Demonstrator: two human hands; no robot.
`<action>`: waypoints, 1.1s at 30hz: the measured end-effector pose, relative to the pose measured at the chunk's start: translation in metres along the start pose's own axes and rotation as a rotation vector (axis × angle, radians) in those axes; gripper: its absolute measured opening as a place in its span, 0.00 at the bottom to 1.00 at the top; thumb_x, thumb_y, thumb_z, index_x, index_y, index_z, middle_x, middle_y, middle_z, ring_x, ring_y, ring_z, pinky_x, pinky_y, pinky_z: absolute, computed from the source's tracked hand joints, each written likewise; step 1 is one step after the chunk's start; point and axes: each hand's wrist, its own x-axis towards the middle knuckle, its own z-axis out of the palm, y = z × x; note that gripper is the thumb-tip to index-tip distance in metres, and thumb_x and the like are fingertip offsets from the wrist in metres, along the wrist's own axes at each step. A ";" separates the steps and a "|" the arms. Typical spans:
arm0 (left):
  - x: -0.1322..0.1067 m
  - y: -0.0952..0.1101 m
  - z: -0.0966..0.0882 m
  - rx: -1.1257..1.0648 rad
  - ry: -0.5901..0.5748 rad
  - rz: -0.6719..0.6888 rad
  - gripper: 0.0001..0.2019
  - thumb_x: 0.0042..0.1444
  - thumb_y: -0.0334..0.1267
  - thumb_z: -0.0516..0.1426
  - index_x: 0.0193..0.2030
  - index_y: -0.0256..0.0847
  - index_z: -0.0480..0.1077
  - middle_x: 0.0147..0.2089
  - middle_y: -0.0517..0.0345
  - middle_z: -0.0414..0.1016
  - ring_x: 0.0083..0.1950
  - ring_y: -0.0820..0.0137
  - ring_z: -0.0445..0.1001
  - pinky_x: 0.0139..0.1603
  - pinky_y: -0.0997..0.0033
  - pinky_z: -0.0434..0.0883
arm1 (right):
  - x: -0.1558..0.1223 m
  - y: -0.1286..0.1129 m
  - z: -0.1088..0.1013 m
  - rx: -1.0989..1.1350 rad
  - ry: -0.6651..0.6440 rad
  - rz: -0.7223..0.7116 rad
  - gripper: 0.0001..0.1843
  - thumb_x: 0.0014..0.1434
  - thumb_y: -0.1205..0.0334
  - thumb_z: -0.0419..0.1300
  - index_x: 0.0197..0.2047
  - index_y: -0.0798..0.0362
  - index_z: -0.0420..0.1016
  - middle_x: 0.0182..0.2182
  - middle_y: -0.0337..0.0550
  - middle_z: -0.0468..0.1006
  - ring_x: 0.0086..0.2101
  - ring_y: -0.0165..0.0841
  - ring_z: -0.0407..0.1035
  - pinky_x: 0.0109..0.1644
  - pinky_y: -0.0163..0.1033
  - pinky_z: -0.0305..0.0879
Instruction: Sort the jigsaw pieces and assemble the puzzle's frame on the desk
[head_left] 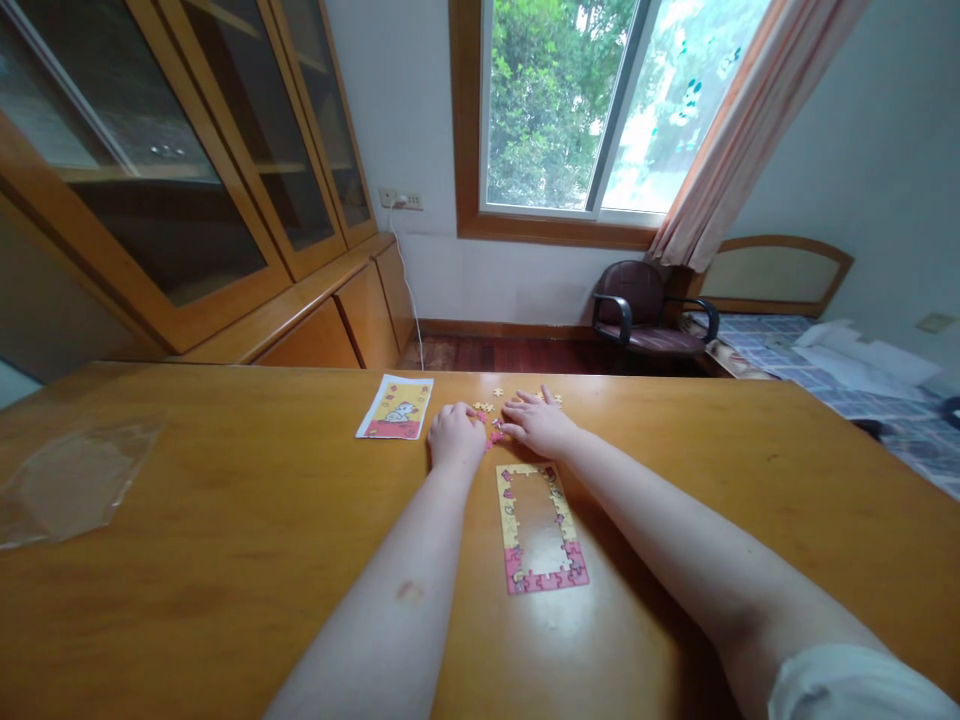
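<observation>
My left hand [456,438] rests on the table with its fingers curled down beside loose puzzle pieces [495,436], some pink and some yellow. Whatever its fingertips hold, if anything, is hidden. Just right of those pieces, my right hand [541,426] lies palm down with its fingers spread, over or touching some of them. Nearer to me is a joined jigsaw border [520,582], yellow at the top and pink along the bottom, with bare table inside. A picture sheet [396,410] showing a white animal on yellow and pink lies left of my left hand.
The wooden table [247,560] fills the foreground. A clear plastic bag [71,475] lies at its left. Beyond the far edge are a glass-door cabinet [277,270], a window, a dark armchair [637,305] and a bed [832,370].
</observation>
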 end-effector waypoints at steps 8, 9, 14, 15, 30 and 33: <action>0.001 -0.002 0.000 -0.031 0.030 -0.022 0.08 0.53 0.35 0.53 0.40 0.42 0.70 0.48 0.49 0.71 0.51 0.58 0.70 0.50 0.60 0.67 | 0.019 -0.018 0.001 0.059 -0.051 -0.023 0.31 0.65 0.42 0.43 0.65 0.48 0.58 0.67 0.47 0.52 0.65 0.44 0.47 0.66 0.63 0.34; 0.001 -0.002 0.000 -0.034 0.034 -0.026 0.08 0.53 0.35 0.53 0.40 0.42 0.70 0.48 0.48 0.71 0.51 0.57 0.70 0.50 0.60 0.67 | 0.026 -0.016 0.001 0.074 -0.085 -0.037 0.29 0.66 0.43 0.42 0.65 0.46 0.58 0.67 0.45 0.52 0.65 0.43 0.47 0.66 0.62 0.34; 0.000 0.000 -0.001 -0.038 0.040 -0.043 0.10 0.54 0.36 0.53 0.42 0.42 0.69 0.49 0.48 0.70 0.52 0.57 0.70 0.50 0.60 0.67 | 0.042 0.004 0.002 0.098 -0.141 0.006 0.26 0.67 0.48 0.41 0.66 0.43 0.57 0.65 0.41 0.55 0.65 0.40 0.48 0.67 0.61 0.35; 0.000 0.000 -0.001 -0.037 0.039 -0.043 0.10 0.54 0.35 0.53 0.42 0.42 0.70 0.49 0.48 0.70 0.52 0.57 0.70 0.50 0.60 0.67 | 0.041 0.009 0.001 0.106 -0.137 0.028 0.26 0.67 0.48 0.41 0.66 0.43 0.57 0.66 0.40 0.55 0.65 0.39 0.47 0.67 0.60 0.38; -0.001 0.002 -0.001 -0.033 0.035 -0.051 0.11 0.54 0.36 0.54 0.44 0.43 0.69 0.51 0.49 0.69 0.52 0.59 0.69 0.51 0.61 0.66 | 0.005 0.033 -0.004 0.168 -0.091 0.074 0.26 0.68 0.48 0.39 0.65 0.43 0.58 0.66 0.42 0.52 0.65 0.40 0.45 0.66 0.62 0.30; -0.001 0.002 0.001 -0.032 0.037 -0.045 0.11 0.54 0.37 0.54 0.44 0.43 0.69 0.52 0.50 0.69 0.53 0.58 0.69 0.51 0.61 0.66 | 0.018 0.012 0.000 0.141 -0.109 -0.032 0.27 0.67 0.47 0.41 0.66 0.41 0.56 0.67 0.40 0.51 0.66 0.41 0.44 0.67 0.62 0.29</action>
